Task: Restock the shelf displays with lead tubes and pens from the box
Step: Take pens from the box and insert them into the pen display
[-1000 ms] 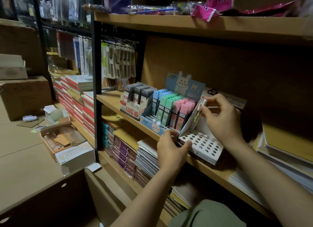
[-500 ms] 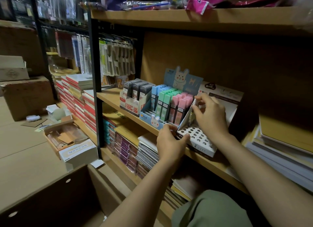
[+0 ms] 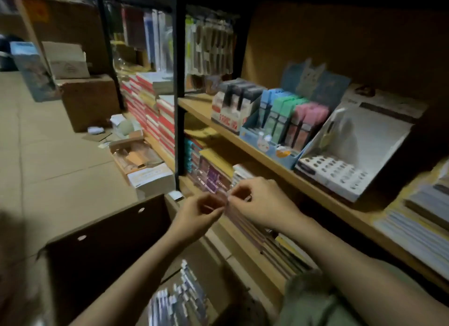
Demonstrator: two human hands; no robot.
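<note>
Wooden shelf [image 3: 257, 153] above tiled floor [image 3: 48, 155]

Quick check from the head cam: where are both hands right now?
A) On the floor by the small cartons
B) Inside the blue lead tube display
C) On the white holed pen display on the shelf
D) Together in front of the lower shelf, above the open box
D: the left hand and right hand meet fingertip to fingertip below the white holed pen display, above the open box.
</note>
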